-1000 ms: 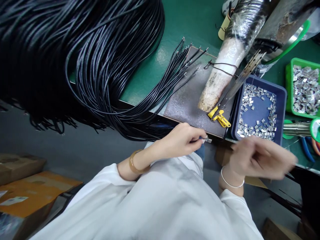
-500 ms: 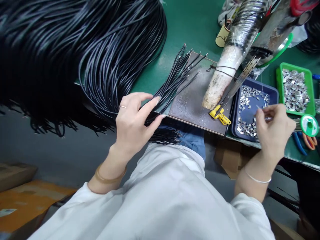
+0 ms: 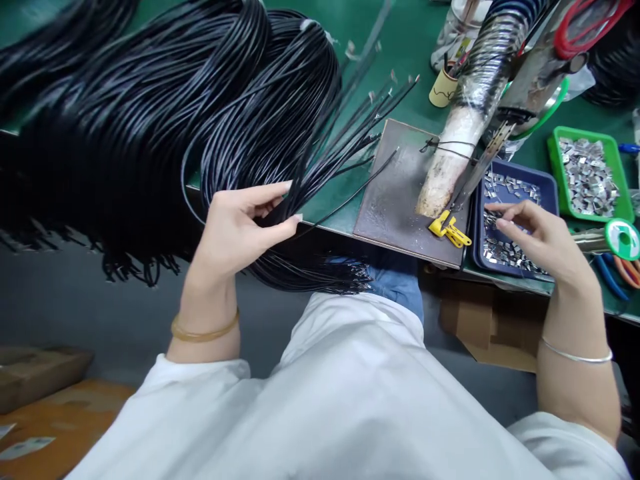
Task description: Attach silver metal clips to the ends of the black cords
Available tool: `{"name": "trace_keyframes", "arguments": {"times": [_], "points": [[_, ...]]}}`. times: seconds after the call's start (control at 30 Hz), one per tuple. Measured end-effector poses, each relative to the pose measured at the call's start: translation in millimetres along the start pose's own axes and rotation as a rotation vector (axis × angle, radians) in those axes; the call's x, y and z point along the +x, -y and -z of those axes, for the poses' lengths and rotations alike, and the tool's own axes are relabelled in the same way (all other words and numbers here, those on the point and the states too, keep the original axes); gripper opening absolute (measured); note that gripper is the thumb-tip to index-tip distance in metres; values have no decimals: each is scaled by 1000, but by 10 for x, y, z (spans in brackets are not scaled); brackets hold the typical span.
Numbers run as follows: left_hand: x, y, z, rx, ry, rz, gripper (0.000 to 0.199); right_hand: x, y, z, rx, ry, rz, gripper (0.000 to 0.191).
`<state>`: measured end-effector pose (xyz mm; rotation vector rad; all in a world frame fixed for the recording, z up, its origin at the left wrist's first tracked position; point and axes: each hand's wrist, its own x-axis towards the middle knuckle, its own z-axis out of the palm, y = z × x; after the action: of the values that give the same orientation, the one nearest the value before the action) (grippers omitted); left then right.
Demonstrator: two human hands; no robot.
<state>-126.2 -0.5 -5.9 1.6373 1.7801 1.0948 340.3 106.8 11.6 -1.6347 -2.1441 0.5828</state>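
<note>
My left hand (image 3: 235, 230) curls around a bundle of black cables (image 3: 320, 167) at the table's front edge, with thumb and fingers on either side of it. The cable ends fan out toward the back right, and some of them are blurred. On the right, my right hand (image 3: 537, 233) reaches into a dark blue tray (image 3: 553, 193) of small silvery metal pieces (image 3: 513, 255). Its thumb and fingers are apart, down by the pieces. Nothing is plainly held there.
Big coils of black cable (image 3: 165, 87) cover the table's left side. A brown board (image 3: 387, 190) lies centrally, below a wrapped hose (image 3: 453, 140) and a yellow clip (image 3: 450, 229). A green tray (image 3: 620, 177) of metal pieces and a solder spool (image 3: 623, 240) stand right.
My left hand has shifted left and closed around the cables, whose ends have swung up and back. My right hand has gone from a pinch above the blue tray to spread fingers at the pieces.
</note>
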Motion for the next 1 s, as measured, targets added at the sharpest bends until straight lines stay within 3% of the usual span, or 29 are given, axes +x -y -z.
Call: {"name": "trace_keyframes", "arguments": {"times": [0.07,0.1,0.17,0.2,0.3,0.37,0.5,0.57,0.67,0.73,0.8,0.83,0.93,1.0], "points": [[-28,5,32,-58,114,22,50,-174,-29,41,55,48,0,18],[-40,10,23,-69,194,19,48,-252,-40,55,55,13,1,17],[-56,21,-42,-34,274,-24,43,-381,-45,63,-3,-175,-17,17],[-62,26,-92,4,256,-60,39,-432,-37,59,-49,-270,-31,18],[-66,36,-280,87,80,-167,29,-534,19,25,-217,-436,-67,18],[-50,36,-408,31,-102,-175,23,-558,60,-6,-315,-423,-66,16],[52,1,-612,-323,-482,-6,21,-510,87,-62,-357,-344,-47,12],[122,-57,-675,-456,-571,48,18,-449,71,-74,-334,-311,-21,11],[208,-226,-702,-578,-608,-29,6,-345,41,-67,-342,-190,59,10],[233,-403,-685,-700,-448,-135,8,-286,33,-60,-430,-124,122,8],[222,-621,-683,-781,-46,-196,15,-244,31,-62,-582,-111,170,8],[203,-735,-703,-786,211,-209,18,-229,28,-68,-654,-117,185,8],[96,-1011,-898,-772,845,-169,19,-206,3,-93,-682,-151,182,10],[2,-1090,-1119,-828,1044,-97,19,-215,-16,-106,-551,-196,148,11]]}}
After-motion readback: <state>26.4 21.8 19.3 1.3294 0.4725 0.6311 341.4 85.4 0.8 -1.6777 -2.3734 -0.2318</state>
